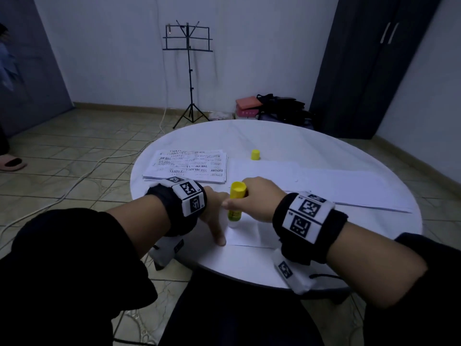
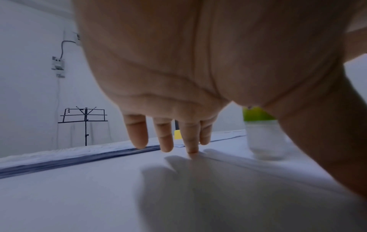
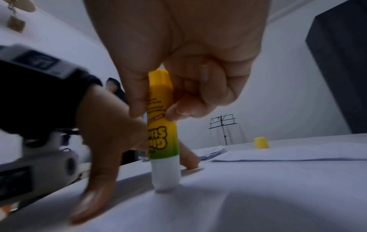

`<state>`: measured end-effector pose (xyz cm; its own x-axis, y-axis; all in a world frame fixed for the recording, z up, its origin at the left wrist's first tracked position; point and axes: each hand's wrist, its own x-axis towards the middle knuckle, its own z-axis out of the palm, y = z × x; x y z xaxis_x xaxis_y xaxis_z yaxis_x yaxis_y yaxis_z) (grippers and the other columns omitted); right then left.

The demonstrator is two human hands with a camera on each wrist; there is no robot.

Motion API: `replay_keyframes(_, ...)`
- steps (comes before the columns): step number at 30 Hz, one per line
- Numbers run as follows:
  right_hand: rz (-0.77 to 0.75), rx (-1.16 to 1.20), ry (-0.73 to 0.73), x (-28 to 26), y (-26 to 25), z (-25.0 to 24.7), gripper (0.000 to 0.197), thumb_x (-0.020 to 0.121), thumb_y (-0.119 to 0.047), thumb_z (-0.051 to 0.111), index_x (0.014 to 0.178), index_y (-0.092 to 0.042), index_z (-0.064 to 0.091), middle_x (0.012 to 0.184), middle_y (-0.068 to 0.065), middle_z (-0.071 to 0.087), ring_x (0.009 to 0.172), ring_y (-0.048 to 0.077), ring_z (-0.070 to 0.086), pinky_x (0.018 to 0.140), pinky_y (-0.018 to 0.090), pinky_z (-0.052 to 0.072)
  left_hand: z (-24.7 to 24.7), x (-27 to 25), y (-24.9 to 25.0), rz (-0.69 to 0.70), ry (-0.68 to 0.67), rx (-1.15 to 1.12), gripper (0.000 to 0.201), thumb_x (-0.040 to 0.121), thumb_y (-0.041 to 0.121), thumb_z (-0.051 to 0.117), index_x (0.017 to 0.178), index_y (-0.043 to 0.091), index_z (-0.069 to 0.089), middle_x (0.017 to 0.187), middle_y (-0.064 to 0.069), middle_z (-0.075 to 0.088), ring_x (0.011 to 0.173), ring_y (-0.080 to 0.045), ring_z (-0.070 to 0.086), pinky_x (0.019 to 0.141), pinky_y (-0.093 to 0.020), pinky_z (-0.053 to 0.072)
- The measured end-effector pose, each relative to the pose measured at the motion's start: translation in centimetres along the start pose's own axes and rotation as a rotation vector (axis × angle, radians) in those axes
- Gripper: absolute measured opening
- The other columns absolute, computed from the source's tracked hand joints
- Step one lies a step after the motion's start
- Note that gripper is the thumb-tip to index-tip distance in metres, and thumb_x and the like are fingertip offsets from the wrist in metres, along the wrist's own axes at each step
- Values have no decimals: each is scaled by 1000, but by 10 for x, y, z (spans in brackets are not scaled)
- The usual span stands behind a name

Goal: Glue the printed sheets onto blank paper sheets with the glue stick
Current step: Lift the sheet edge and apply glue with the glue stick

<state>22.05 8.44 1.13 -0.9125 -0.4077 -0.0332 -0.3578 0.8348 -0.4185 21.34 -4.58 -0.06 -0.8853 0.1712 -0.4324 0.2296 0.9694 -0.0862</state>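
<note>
My right hand (image 1: pixel 252 199) grips an uncapped yellow glue stick (image 1: pixel 236 204) upside down, with its white tip (image 3: pixel 165 175) pressed onto a white sheet (image 1: pixel 245 233) near the table's front edge. My left hand (image 1: pixel 213 213) holds that sheet's left edge down with spread, straight fingertips (image 2: pixel 191 150) and the thumb (image 3: pixel 93 202). The glue stick's yellow cap (image 1: pixel 255 154) stands alone farther back. A stack of printed sheets (image 1: pixel 189 166) lies at the back left, and blank sheets (image 1: pixel 324 186) spread to the right.
The round white table (image 1: pixel 287 138) ends close to my body. On the floor behind it stand a black music stand (image 1: pixel 189 71), bags and pink boxes (image 1: pixel 272 108), and a dark wardrobe (image 1: pixel 374 66) is at the right. A cable (image 1: pixel 82 176) runs across the tiles.
</note>
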Motion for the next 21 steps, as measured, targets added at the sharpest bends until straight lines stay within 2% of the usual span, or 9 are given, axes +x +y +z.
replay_keyframes(3,-33,18,-22,-8,0,6,34,82,-46,64,85,-13,57,88,1,58,86,18,54,68,29,39,-1,2,1,48,-31,5,81,68,51,79,135,25,42,128,-3,52,124,-24,45,83,-25,33)
replay_keyframes(5,-45,0,-24,-14,4,3,34,81,-47,66,85,-14,59,87,-1,59,87,17,55,69,29,41,-2,3,2,83,-35,5,79,69,47,80,135,25,42,129,0,53,125,-23,45,84,-24,32)
replay_keyframes(7,-50,-10,-26,-23,12,-3,29,82,-44,66,77,-17,56,77,-5,54,75,11,52,63,23,38,-3,4,4,81,-37,6,86,69,45,80,140,27,36,133,2,49,128,-21,42,87,-23,31)
replay_keyframes(9,-35,-25,-25,-34,23,-11,30,82,-42,66,70,-19,51,72,-8,50,66,5,46,58,19,34,-4,7,5,64,-48,52,97,68,49,80,146,29,25,142,5,41,132,-20,38,94,-26,32)
replay_keyframes(11,-1,-18,-21,-44,38,-19,29,81,-42,67,75,-15,56,77,-5,55,72,9,50,62,22,37,-4,9,6,50,-63,111,104,66,55,79,149,33,19,148,7,36,135,-20,34,102,-31,30)
replay_keyframes(13,43,-5,-11,-54,55,-27,31,80,-42,68,85,-11,63,87,-1,63,83,15,56,73,29,44,-5,11,8,28,-69,150,108,62,59,79,148,36,18,150,9,33,137,-22,30,107,-35,27)
replay_keyframes(16,108,-6,-1,-67,80,-40,31,77,-41,69,90,-12,67,93,1,65,90,18,59,84,36,48,-8,12,11,18,-63,191,105,56,63,80,143,39,26,146,7,39,133,-24,34,107,-37,30)
replay_keyframes(19,170,-1,-13,-73,100,-52,31,76,-38,70,91,-10,67,95,2,66,90,19,61,84,37,49,-10,10,16,37,-37,243,99,59,60,80,141,34,32,146,4,34,135,-24,31,111,-39,28)
replay_keyframes(21,212,19,-20,-71,110,-59,32,76,-37,71,89,-8,66,92,4,66,86,20,61,79,35,48,-11,10,18,36,-33,272,100,61,57,80,144,32,30,148,4,29,137,-24,27,112,-39,27)
